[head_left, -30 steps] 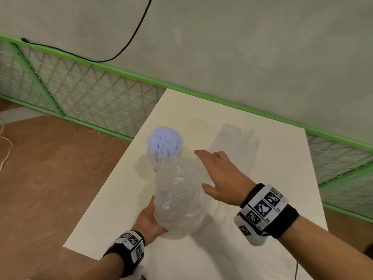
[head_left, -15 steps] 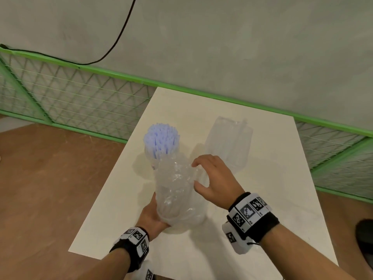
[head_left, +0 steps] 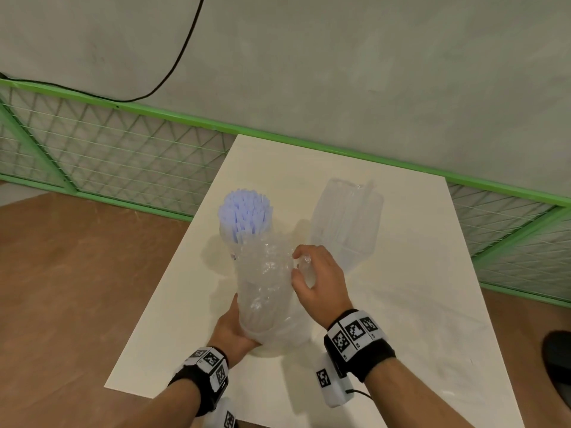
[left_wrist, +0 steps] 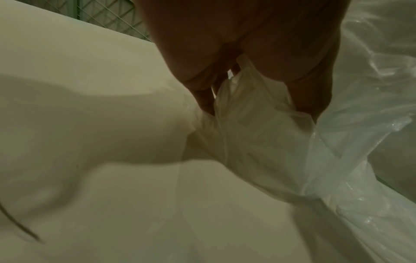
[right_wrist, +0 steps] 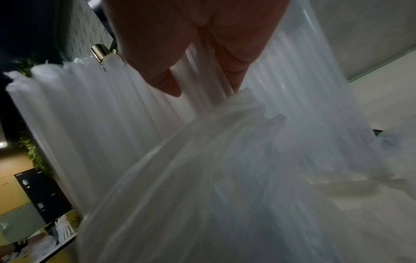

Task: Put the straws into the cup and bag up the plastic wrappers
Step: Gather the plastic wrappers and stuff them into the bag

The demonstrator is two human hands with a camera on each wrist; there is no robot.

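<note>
A clear cup packed with pale blue straws stands upright on the white table. In front of it a clear plastic bag, stuffed with crumpled wrappers, stands tall. My left hand grips the bag low on its left side; in the left wrist view my left hand pinches a fold of the film. At the bag's top right edge my right hand pinches a gathered bit of plastic. In the right wrist view my right hand closes on long translucent plastic.
A second clear plastic package lies flat on the table behind my right hand. The table's left edge runs close to the cup. A green mesh fence lines the wall beyond. A dark object sits at the far right on the floor.
My right hand was open above the bag, then came down to its upper right side and curled; it now pinches plastic there. My left hand kept its hold on the bag.
</note>
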